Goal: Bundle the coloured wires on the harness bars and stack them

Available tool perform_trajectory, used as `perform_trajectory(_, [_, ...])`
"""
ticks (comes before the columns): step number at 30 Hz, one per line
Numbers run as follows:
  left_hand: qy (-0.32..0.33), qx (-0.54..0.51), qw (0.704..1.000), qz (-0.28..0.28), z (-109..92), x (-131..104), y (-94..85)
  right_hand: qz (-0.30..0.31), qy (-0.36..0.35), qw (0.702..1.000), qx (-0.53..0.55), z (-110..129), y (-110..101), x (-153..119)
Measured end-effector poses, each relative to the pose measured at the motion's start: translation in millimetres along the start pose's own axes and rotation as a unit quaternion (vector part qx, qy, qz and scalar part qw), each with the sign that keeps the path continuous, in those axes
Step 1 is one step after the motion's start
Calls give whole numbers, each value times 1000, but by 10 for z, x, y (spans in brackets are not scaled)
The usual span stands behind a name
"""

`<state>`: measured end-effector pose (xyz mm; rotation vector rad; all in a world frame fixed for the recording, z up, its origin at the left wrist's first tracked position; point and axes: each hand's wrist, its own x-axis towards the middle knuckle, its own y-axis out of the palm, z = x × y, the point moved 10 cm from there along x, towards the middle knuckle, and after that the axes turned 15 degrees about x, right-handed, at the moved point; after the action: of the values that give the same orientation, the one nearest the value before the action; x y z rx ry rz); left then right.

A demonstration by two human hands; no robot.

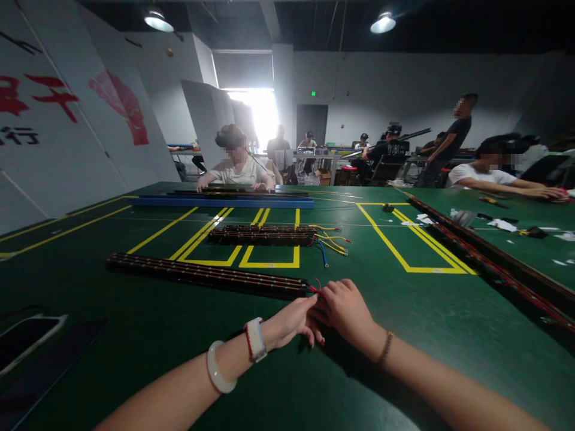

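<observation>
A long dark strip assembly (pixel 206 276) with copper-coloured lines lies on the green table, its right end at my hands. Short red wires (pixel 314 289) come out of that end. My left hand (pixel 294 320) has thumb and index finger pressed together at the wires, its other fingers hanging loosely below. Touching it from the right, my right hand (pixel 345 308) has its fingers curled over the wire ends. What lies between the fingertips is mostly hidden. Behind, a shorter bundle of strips (pixel 265 235) has yellow, blue and red wires (pixel 332 239) with ring terminals at its right end.
Yellow tape outlines (pixel 442 270) mark the green table (pixel 449 335). Long assemblies with red wires (pixel 507 263) lie at the right, near white scraps (pixel 503 225). A blue rail (pixel 224 202) lies before a person (pixel 242 170) opposite. A phone (pixel 29 341) is at the left edge.
</observation>
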<state>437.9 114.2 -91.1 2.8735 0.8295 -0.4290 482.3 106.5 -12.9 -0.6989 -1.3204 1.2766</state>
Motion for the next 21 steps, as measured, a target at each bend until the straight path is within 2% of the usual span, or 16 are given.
perform_trajectory(3, [-5, -38, 999, 9, 24, 11, 45, -22, -47, 996, -69, 169, 14, -48])
perform_trajectory(6, [-40, -87, 995, 3, 122, 45, 58, -49, -75, 990, -113, 289, 38, -108])
perform_trajectory(9, [-64, -162, 985, -16, 191, 75, 40, -64, -92, 983, -143, 396, 77, -162])
perform_trajectory(11, [-57, -198, 978, -37, 184, 81, 5, -73, -91, 980, -161, 456, 100, -192])
perform_trajectory(16, [-20, -168, 985, -31, 94, 59, 13, -97, -85, 972, -195, 555, 119, -285])
perform_trajectory(21, [-30, -127, 991, -43, 136, 46, -15, -49, -95, 977, -183, 577, 26, -327])
